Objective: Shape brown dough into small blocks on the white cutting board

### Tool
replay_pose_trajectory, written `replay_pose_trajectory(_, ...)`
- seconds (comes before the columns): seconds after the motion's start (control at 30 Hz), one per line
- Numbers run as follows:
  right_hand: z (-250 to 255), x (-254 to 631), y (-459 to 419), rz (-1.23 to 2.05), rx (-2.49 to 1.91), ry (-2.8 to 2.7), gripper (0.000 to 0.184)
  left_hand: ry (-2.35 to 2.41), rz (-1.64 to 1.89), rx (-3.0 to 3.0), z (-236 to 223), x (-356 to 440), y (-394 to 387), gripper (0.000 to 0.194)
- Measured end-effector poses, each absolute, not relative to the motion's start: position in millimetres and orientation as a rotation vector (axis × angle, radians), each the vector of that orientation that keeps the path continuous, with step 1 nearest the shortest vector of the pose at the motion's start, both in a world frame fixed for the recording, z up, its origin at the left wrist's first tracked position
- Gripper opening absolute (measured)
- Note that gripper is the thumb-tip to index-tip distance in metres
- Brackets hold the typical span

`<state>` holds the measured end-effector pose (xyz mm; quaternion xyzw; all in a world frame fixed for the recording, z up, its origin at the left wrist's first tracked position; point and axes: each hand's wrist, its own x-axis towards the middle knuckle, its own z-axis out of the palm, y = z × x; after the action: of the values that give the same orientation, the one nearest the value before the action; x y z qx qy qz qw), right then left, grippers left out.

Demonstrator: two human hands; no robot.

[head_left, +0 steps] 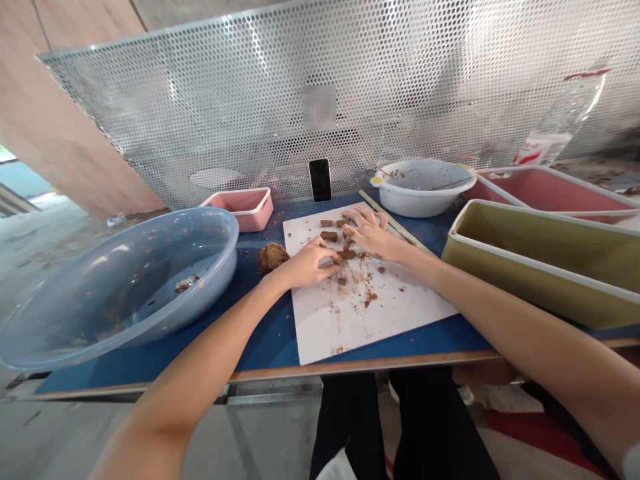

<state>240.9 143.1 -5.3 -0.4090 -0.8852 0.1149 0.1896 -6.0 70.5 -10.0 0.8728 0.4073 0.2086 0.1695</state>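
On a white board (320, 320) smeared with brown bits lie several short brown clay pieces, one of them a stubby clay piece (329, 236) near the middle. My left hand (315, 263) is curled, its thumb and fingers closed at the left end of a longer clay roll (347, 255). Over the board's upper right, my right hand (367, 233) has its fingers spread, with the fingertips beside the small pieces and partly covering some. Left of the board rests a rough brown lump (273, 257).
A large blue basin (210, 293) stands left, with a small pink bin (257, 207) behind it. A phone (320, 180) leans on the perforated metal screen (240, 100). To the right are a stick (400, 227), a white basin (420, 203), an olive bin (530, 267), a pink tray (565, 190) and a bottle (545, 147).
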Motion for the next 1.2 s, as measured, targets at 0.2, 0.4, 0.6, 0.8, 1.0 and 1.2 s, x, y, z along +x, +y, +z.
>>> replay_pose_trajectory(0.2, -2, 241, 140, 0.379, -1.131, -2.497, 0.078, 1.193, 0.576, 2.469, -9, -5, 69, 0.022)
replay_pose_trajectory(0.4, -6, 239, 142, 0.338, -1.179, -2.481, 0.080, 1.197, 0.574, 2.462, -4, -5, 67, 0.018)
replay_pose_trajectory(0.6, -9, 235, 141, 0.302, -1.162, -2.483, 0.079, 1.254, 0.602, 2.427, 6, -8, 62, 0.018)
replay_pose_trajectory(0.8, -13, 231, 141, 0.332, -1.088, -2.489, 0.075, 1.268, 0.573, 2.454, 4, -10, 64, 0.017)
replay_pose_trajectory(1.0, -16, 230, 143, 0.336, -1.122, -2.488, 0.076, 1.301, 0.551, 2.457, 7, -10, 63, 0.017)
replay_pose_trajectory(1.2, -17, 229, 144, 0.367, -1.085, -2.516, 0.076, 1.297, 0.562, 2.445, 6, -9, 64, 0.014)
